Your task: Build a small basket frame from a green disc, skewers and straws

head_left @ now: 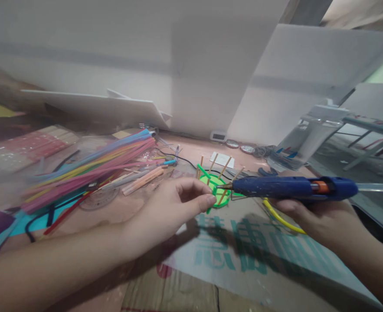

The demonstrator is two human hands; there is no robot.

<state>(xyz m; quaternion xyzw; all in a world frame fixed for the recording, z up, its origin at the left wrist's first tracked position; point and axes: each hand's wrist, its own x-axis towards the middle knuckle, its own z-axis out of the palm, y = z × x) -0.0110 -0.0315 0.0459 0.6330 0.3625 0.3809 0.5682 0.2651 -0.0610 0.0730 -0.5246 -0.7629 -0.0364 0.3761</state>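
My right hand (318, 216) is closed around a blue hot glue gun (276, 186), which lies nearly level with its nozzle pointing left. A clear glue stick (378, 187) sticks out of its back end. My left hand (181, 199) has thumb and forefinger pinched on a small green strip (214, 190), and the nozzle tip is right beside it. Just behind the fingertips is a round green base (224, 200) with several thin wooden sticks (225, 167) standing around it. My left fingers partly hide the base.
Bundled coloured pipe cleaners (103, 167) lie at the left, near a white board (106, 108). A clear plastic container (303, 138) stands at the back right. Beneath my hands is a printed sheet (237, 251). A yellow cable (282, 220) curves below the glue gun.
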